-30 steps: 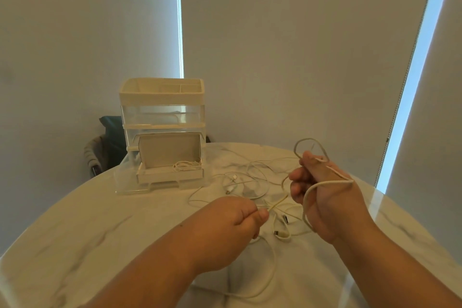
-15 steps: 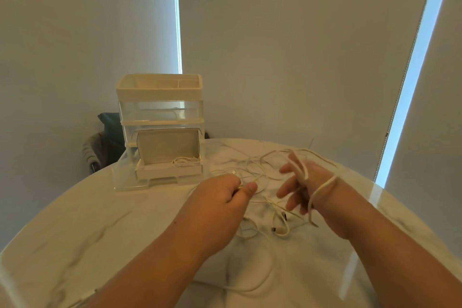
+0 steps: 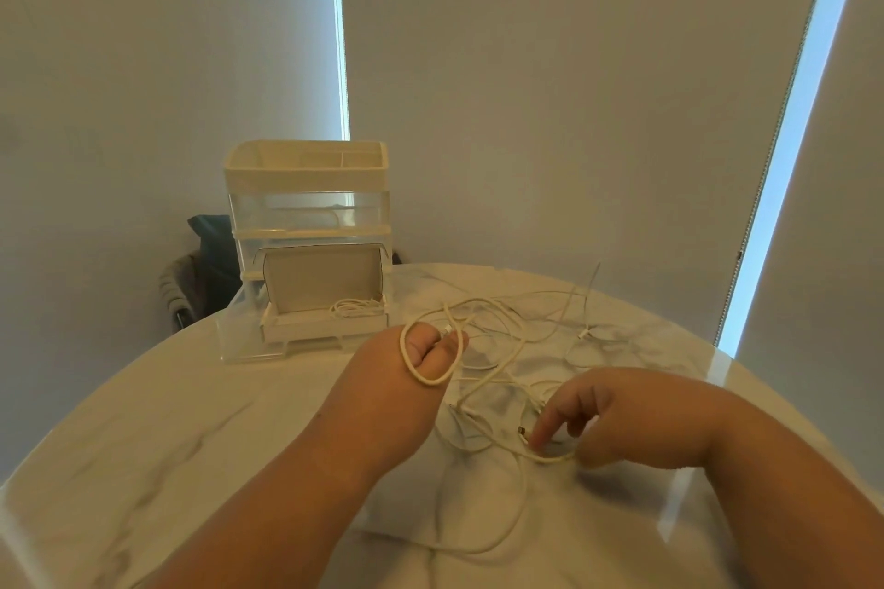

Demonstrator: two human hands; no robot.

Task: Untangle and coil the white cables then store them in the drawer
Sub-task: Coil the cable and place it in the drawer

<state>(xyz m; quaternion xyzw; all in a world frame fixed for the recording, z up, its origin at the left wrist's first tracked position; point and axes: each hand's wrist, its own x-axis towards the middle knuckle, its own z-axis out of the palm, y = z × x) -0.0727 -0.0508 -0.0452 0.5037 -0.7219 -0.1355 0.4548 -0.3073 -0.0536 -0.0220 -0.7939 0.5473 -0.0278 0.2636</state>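
A tangle of white cables (image 3: 514, 349) lies spread over the marble table (image 3: 191, 435) in front of me. My left hand (image 3: 406, 378) is curled into a fist and grips one cable, with a loop of it lying around the thumb and knuckles. My right hand (image 3: 607, 421) reaches down to the table and pinches a cable near its plug between forefinger and thumb. The clear drawer unit (image 3: 306, 249) stands at the back left with its bottom drawer (image 3: 325, 325) pulled out. A coiled white cable (image 3: 354, 306) lies inside that drawer.
A white open tray tops the drawer unit. A dark chair (image 3: 201, 268) stands behind the table at the left. Closed blinds fill the background. The table's round edge curves close behind the cables at the right.
My right hand let the loop slip off its fingers and dropped to the table, pinching a cable near me. My left hand moved forward and now carries a loop around it.
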